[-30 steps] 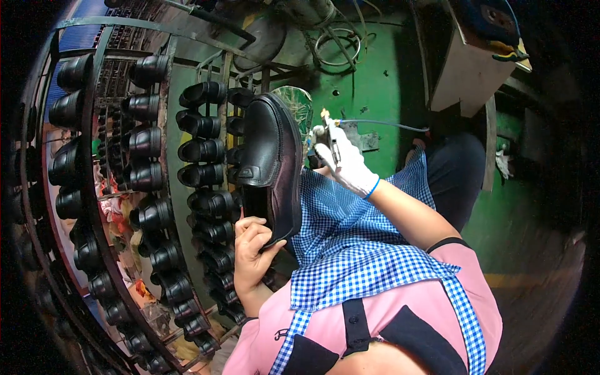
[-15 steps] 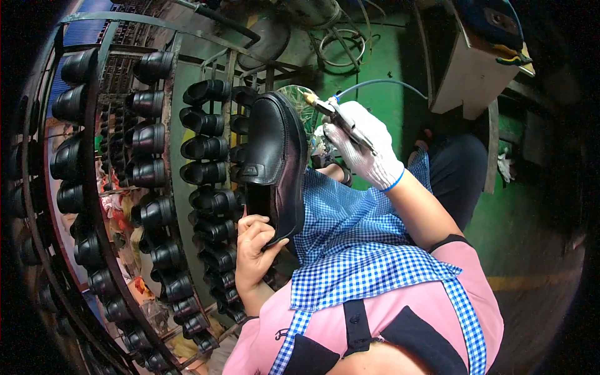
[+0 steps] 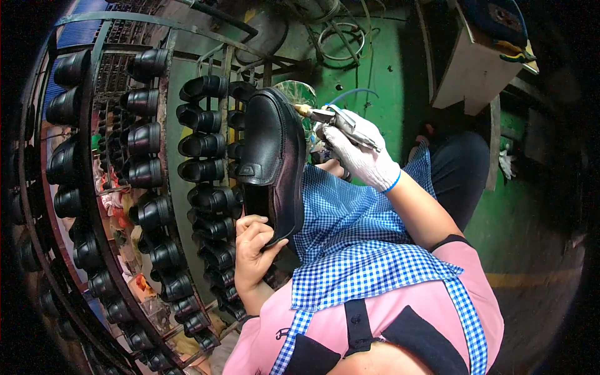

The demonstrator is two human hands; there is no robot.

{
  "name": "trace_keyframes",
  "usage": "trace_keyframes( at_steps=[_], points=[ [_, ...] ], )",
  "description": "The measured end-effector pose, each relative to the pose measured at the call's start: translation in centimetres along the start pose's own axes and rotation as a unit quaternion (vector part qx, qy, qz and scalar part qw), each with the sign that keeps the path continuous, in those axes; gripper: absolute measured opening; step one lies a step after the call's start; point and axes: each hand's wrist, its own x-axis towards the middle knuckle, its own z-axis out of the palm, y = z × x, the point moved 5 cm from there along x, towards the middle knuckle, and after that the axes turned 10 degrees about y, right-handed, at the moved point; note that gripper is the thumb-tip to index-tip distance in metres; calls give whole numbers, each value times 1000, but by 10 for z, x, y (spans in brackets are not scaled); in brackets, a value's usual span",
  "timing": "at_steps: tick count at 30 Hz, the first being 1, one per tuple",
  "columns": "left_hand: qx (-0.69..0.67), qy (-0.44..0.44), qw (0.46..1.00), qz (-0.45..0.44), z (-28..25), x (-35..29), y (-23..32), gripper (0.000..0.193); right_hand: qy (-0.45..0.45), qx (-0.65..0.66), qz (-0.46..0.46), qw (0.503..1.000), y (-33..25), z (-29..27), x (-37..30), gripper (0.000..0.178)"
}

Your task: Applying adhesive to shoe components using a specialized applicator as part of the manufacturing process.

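A black leather loafer [image 3: 270,150] is held up before me, its toe pointing away. My bare left hand [image 3: 255,250] grips it at the heel, fingers at the opening and thumb against the outer side. In a white knitted glove, my right hand [image 3: 361,150] is closed around a metal spray gun [image 3: 350,131] with a brass nozzle. That nozzle points left, close to the edge of the shoe near the toe; whether it touches, I cannot tell. A blue hose [image 3: 353,94] runs from the gun.
Metal racks [image 3: 94,206] with several rows of black shoes [image 3: 203,145] stand on the left. A pale cabinet [image 3: 462,75] is at the far right, with yellow-handled pliers [image 3: 520,57] on it. A ring-based stand [image 3: 340,44] stands on the green floor.
My right hand has moved slightly nearer with the spray gun, and the nozzle has come down and left toward the shoe's edge. The left hand keeps its hold on the heel.
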Motion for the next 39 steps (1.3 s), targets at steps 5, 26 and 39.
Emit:
trace_keyframes(
  at_steps=[5,26,39],
  points=[
    [1,-2,1000,0,2,2,-1,29,-16,-4,31,999,4,0,3,20],
    [10,3,1000,10,0,-1,1,30,10,6,65,998,2,1,11,23],
    [95,-62,989,91,-31,31,15,30,47,-151,-81,984,29,0,11,43]
  ],
)
